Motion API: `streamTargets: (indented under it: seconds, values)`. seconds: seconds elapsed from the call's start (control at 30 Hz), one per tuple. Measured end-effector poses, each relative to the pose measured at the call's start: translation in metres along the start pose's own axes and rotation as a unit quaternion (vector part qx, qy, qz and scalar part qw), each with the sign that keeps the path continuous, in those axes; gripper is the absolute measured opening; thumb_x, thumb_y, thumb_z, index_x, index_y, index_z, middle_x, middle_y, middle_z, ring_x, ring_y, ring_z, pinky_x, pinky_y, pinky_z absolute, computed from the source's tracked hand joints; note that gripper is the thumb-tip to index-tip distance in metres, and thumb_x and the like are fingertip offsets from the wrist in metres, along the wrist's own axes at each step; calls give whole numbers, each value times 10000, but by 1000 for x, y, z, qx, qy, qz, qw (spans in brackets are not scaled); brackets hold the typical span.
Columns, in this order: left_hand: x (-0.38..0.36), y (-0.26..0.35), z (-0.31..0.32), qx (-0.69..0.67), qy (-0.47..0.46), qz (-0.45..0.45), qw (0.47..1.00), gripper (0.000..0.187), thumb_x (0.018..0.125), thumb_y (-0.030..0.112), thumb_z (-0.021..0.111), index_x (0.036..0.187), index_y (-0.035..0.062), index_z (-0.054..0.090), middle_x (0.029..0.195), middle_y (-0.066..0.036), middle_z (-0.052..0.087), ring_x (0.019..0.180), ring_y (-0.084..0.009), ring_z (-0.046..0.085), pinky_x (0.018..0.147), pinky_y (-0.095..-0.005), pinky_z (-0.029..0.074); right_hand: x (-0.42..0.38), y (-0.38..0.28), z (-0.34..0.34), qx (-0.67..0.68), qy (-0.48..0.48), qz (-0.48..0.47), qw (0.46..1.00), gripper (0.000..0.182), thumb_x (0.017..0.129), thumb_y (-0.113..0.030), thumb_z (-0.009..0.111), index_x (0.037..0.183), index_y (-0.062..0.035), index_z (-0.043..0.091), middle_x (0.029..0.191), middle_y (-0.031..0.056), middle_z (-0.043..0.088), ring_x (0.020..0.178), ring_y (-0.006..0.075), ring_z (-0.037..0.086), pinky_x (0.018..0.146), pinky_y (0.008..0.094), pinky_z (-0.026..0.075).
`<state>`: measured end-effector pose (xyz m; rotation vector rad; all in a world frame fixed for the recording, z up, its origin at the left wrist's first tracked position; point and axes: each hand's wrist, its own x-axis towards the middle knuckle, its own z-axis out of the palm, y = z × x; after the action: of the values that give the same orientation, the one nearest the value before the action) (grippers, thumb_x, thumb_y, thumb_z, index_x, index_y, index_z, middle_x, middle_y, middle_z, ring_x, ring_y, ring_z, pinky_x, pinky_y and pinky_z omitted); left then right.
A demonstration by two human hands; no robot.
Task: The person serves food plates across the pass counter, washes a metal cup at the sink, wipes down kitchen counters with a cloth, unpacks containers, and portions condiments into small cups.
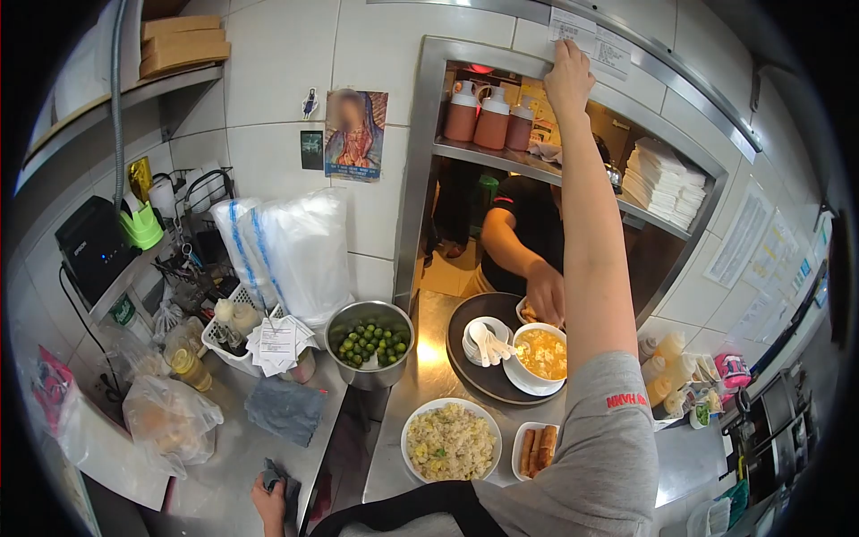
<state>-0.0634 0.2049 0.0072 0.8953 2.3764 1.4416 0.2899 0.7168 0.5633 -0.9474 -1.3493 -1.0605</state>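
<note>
My right hand [570,80] is stretched up to the metal rail above the pass-through window, its fingers closed on the lower edge of a printed order slip [573,27]. A second order slip [612,55] hangs beside it. Low on the left, my left hand [267,503] grips a dark grey cloth [276,476] at the counter's edge. Below my raised arm are a bowl of fried rice [451,440], a dish of fried rolls [538,450], and a round dark tray [463,367] bearing a bowl of egg soup [540,353] and small bowls with white spoons [488,342].
Through the window, a co-worker's hand [543,291] reaches over the tray. Sauce bottles [491,121] and stacked napkins [660,179] fill its shelf. A steel pot of green citrus [369,347], a folded grey cloth [284,411] and plastic bags [173,416] occupy the left side.
</note>
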Motion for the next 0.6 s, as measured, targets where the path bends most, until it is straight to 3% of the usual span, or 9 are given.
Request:
streamTargets:
  seconds: [0.2,0.27,0.3,0.33,0.37,0.4,0.47,0.53,0.6]
  values:
    - [1,-17,3,48,25,51,997,360,664,237,627,859,-60,575,747,-238,594,714,-381,582,659,-406,443,13,13,6,-4,-125,-16,992,550,703,-94,547,1243,-128,447,1314,123,399,1227,312,353,962,522,330]
    - [3,-36,7,89,18,18,996,434,687,282,626,983,-33,587,903,-241,604,866,-378,576,775,-414,440,27,57,60,44,54,-164,984,584,698,-173,568,1247,-39,419,1281,201,411,1190,366,365,1010,421,293]
    - [8,-25,-1,32,-58,-5,998,470,713,302,611,1055,-18,568,1015,-245,581,959,-368,553,835,-417,423,35,65,48,-100,19,-262,960,494,702,-205,577,1160,-32,509,1244,225,439,1175,362,372,979,422,317]
    - [10,-43,7,51,-30,27,998,498,742,304,583,1123,-11,522,1087,-247,550,1019,-365,530,855,-415,410,37,62,39,-315,-150,-275,896,403,695,-270,614,1018,-28,602,1115,206,544,1124,355,432,929,430,352]
    - [4,-22,0,57,10,53,997,520,766,283,555,1203,24,445,1108,-239,539,1038,-376,515,859,-421,406,38,65,29,-219,-117,-364,898,303,707,-288,626,887,-45,649,962,160,618,1029,326,509,870,438,384]
    - [-1,-9,-8,33,8,23,999,511,791,277,534,1238,71,395,1109,-234,535,1024,-391,514,847,-426,412,30,29,0,-269,-208,-285,896,232,770,-247,549,815,-38,639,788,113,642,906,308,586,866,463,401]
    - [-7,-16,-8,-17,46,35,998,463,829,289,525,1231,103,389,937,-253,573,853,-413,562,719,-445,438,50,93,76,-362,30,-265,893,399,829,-317,458,1008,28,549,1007,206,542,1029,371,503,915,485,370]
    - [-19,-20,-11,-59,58,-29,996,353,839,311,526,1018,8,513,731,-241,567,679,-407,545,612,-453,409,65,102,141,-412,261,-75,870,580,889,-386,368,1202,94,460,1227,299,442,1153,433,420,965,507,338]
    - [-24,-33,-16,-75,43,-89,992,418,855,374,497,875,-41,548,683,-246,549,616,-394,532,575,-457,387,47,-10,42,-11,233,-73,970,505,869,-289,395,1217,73,436,1177,269,466,1079,397,456,920,495,377]
